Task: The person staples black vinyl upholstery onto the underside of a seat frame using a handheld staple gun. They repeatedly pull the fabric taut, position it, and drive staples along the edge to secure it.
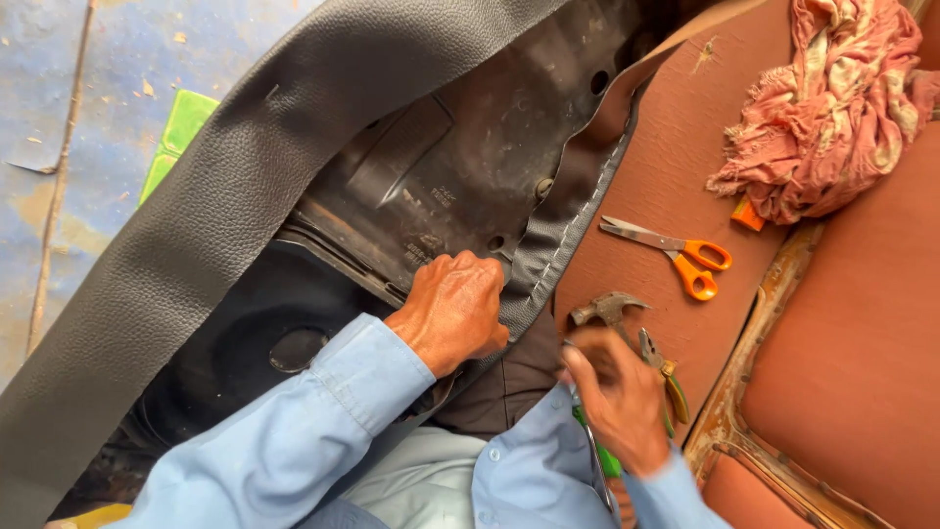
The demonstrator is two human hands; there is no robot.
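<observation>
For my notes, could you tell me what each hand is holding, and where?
Left hand pinches the black cover's folded edge. Right hand touches a green-handled tool; grip unclear.

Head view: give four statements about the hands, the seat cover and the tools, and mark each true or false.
1. The left hand presses on the black cover. True.
2. The scissors have blue handles. False: the handles are orange.
3. The right hand is beside the hammer. True.
4. The pink cloth lies on the black seat base. False: it lies on the reddish-brown cushion.
</observation>
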